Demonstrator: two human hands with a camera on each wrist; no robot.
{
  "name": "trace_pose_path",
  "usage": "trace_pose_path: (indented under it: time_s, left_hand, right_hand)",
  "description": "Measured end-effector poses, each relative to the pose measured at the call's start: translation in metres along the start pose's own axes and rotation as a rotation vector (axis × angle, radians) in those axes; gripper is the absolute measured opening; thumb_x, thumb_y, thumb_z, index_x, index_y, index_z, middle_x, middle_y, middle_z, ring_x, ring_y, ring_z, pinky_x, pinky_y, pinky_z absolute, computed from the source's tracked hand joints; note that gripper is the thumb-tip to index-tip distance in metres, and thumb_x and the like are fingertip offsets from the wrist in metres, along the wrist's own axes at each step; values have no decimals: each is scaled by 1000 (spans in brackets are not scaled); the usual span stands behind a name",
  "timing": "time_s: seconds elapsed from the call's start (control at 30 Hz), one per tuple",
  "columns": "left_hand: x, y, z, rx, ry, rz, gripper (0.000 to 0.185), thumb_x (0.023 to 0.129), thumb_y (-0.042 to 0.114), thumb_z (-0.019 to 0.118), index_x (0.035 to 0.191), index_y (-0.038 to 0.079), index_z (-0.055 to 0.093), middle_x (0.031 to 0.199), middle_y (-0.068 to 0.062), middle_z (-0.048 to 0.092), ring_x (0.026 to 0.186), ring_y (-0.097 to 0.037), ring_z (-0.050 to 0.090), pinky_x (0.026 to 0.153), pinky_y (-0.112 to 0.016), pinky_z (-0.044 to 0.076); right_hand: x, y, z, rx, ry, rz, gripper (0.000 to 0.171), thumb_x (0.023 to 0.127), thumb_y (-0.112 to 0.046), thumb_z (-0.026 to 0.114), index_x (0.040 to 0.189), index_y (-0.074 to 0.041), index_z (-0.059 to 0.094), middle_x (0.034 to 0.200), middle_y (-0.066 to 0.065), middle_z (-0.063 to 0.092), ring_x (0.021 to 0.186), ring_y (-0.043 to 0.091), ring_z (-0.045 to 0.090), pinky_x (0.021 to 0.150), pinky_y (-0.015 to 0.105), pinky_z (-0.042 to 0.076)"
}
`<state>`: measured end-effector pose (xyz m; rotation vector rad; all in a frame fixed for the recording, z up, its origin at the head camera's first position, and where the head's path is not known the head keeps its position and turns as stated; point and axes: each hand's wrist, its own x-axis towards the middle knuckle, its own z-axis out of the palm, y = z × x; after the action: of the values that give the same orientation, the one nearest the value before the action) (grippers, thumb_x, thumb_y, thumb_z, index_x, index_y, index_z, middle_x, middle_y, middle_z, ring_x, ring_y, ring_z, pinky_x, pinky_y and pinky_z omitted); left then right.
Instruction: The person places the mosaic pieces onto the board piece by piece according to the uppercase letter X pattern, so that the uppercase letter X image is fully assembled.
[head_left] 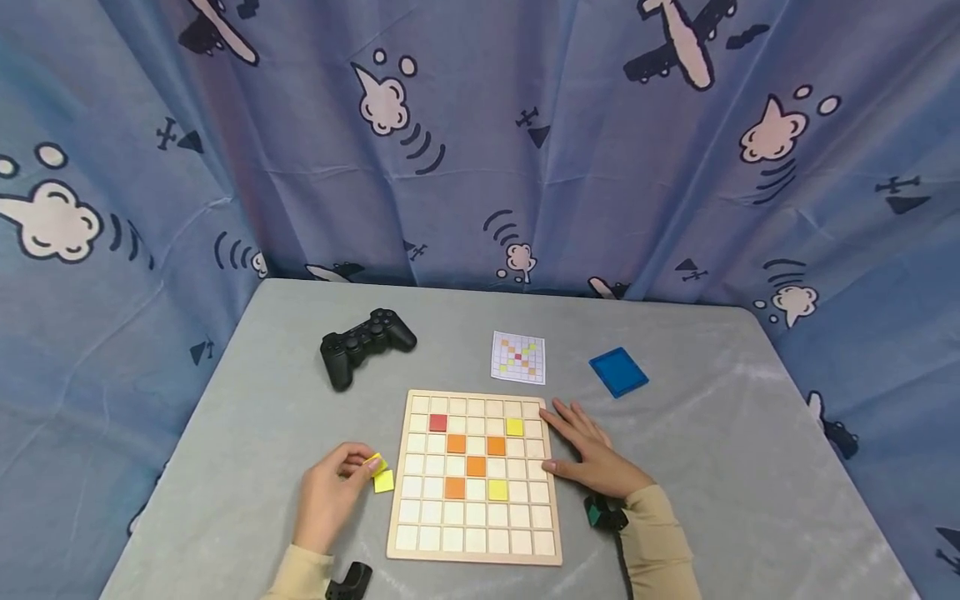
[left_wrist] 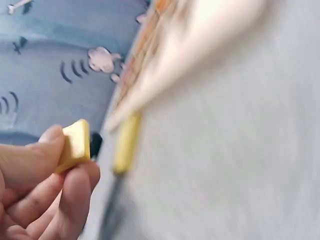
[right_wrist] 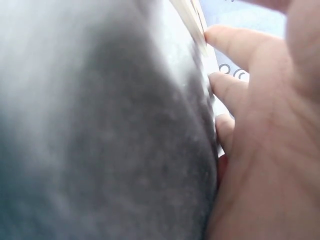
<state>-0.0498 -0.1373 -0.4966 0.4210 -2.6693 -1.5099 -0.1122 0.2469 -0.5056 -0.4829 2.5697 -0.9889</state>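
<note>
My left hand (head_left: 330,493) pinches a yellow square tile (left_wrist: 75,145) between thumb and fingers, left of the wooden grid board (head_left: 497,542). A second yellow tile (head_left: 383,482) lies on the table by the board's left edge, just below the held one in the head view. On the board sit a red tile (head_left: 438,423), several orange tiles (head_left: 476,466) and two yellow tiles, one at the upper right (head_left: 514,427) and one lower (head_left: 497,490). With fingers extended, my right hand (head_left: 596,460) rests along the board's right edge, fingertips touching its rim.
Behind the board lies a small printed pattern card (head_left: 518,358) with coloured squares. A blue square tray (head_left: 618,372) is to the card's right, and a black game controller (head_left: 367,346) to its left. A patterned blue curtain (head_left: 465,167) hangs behind the grey table (head_left: 750,467).
</note>
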Motion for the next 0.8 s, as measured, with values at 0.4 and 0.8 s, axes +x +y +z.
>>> trace_pose_path:
  time_s: [0.4, 0.8]
  left_hand:
    - [-34, 20, 7, -250, -143, -124, 24, 88, 2, 66, 112, 1, 68, 94, -13, 66, 71, -15, 67, 63, -25, 55]
    - [-52, 18, 28, -104, -226, 67, 16, 86, 7, 70, 101, 11, 72, 86, 0, 63, 72, -4, 57, 65, -21, 48]
  right_hand:
    - [0, -1, 1, 4, 5, -24, 79, 86, -49, 65, 152, -28, 27, 161, 6, 11, 146, 37, -4, 108, 65, 1]
    - [1, 0, 1, 2, 7, -22, 78, 86, -48, 66, 152, -29, 27, 161, 6, 11, 146, 37, -4, 109, 63, 1]
